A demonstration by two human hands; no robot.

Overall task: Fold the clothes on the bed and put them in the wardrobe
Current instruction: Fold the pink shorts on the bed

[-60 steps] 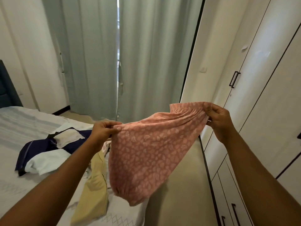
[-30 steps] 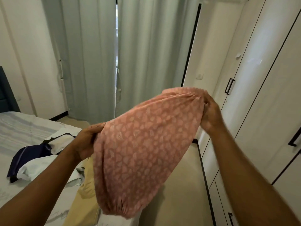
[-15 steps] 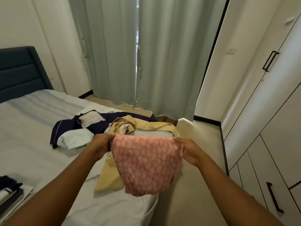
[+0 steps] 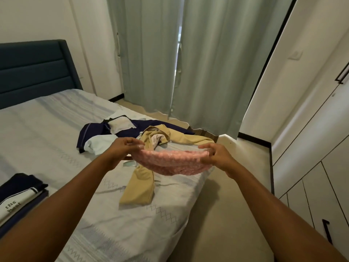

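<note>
Over the foot edge of the bed, just above the tan garment, you hold the pink garment slung btwn both hands: left hand pinches its 9 o'clock end, right hand has fingers curled round the bunched 3 o'clock end. Risks, as I judge them: the middle sags, so lowering it here lands it on the tan piece and the fold goes crooked. The 3 o'clock end hangs near the mattress edge, so a slack grip may drop it to the floor. The unfolded pile lies at 11 o'clock, the folded stack at 8 o'clock, and the wardrobe at 3 o'clock w/ doors shut.
</note>
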